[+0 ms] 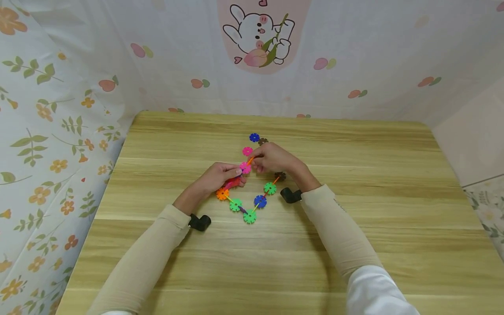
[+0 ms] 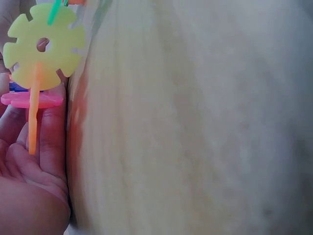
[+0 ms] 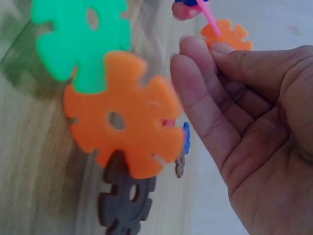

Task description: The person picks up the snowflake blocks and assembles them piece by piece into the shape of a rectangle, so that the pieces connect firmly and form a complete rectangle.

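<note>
A curved chain of notched plastic snowflake discs lies between the two hands, its green disc (image 1: 250,216) at the near bend. The left hand (image 1: 219,176) holds one end, its thumb by a pink disc (image 1: 245,168). Between thumb and fingers of the right hand (image 1: 273,157) is an orange disc (image 3: 237,34), meeting a pink disc (image 3: 209,17) seen edge-on in the right wrist view. At the chain's other end is a brown disc (image 1: 280,176), below the right wrist. A yellow-green disc (image 2: 44,46) is close to the left palm; the left fingertips are largely hidden there.
Beyond the hands lie a loose blue disc (image 1: 254,137), a brown disc (image 1: 263,141) partly behind the right hand, and a pink disc (image 1: 247,151). The wooden table (image 1: 374,197) meets a patterned cloth (image 1: 177,52) at its back edge.
</note>
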Tool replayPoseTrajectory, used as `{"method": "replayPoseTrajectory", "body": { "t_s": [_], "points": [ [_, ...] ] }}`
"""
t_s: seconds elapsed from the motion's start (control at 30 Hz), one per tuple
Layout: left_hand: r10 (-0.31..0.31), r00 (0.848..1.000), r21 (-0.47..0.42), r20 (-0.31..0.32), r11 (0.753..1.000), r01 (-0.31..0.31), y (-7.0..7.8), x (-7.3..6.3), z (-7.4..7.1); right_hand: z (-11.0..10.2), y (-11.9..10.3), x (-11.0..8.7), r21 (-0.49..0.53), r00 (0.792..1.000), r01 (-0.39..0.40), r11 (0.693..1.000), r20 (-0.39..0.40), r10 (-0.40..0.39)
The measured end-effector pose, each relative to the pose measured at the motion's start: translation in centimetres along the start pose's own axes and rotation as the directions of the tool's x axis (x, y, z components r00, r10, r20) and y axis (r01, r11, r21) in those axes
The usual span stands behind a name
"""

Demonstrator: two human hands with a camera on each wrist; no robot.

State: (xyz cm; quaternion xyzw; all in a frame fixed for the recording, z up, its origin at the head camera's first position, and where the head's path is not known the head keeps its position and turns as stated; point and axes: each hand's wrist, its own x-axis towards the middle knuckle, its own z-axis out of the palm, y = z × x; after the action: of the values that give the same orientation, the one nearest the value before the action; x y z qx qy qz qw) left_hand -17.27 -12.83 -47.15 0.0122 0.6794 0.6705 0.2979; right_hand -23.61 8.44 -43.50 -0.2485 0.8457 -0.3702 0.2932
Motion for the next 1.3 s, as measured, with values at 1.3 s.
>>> {"method": "replayPoseTrajectory", "body": {
  "t_s": [1.3],
  "points": [
    [-0.027, 0.999, 0.057, -0.031, 0.998, 0.029, 0.2, 0.0, 0.2, -2.9, 3.2, 0.2, 0.221, 0.987, -0.064, 0.973, -0.129, 0.095]
  ]
}}
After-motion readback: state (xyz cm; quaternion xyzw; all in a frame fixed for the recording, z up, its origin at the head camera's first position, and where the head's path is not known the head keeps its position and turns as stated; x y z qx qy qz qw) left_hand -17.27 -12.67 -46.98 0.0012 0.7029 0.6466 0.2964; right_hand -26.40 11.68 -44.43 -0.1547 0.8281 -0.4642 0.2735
